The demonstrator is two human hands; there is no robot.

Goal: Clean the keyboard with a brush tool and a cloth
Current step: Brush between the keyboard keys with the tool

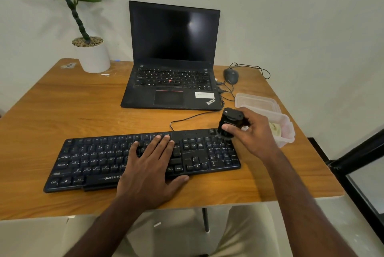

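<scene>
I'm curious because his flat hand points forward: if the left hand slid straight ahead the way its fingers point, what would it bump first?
Probably the black cable just behind the keyboard. The left hand lies flat with fingers aimed toward the laptop beyond it; depth is hard to judge.

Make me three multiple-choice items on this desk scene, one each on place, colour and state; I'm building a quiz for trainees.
1. Where does the brush tool work?
A. keyboard's right end
B. laptop's keys
C. beside the plant pot

2. What colour is the keyboard?
A. white
B. black
C. grey

3. How is the left hand?
A. gripping a cloth
B. flat on the keys
C. off the table

Answers: 1 A, the right hand holds it over the number pad; 2 B, body and keys are black; 3 B, straight fingers lie across the keys.
</scene>
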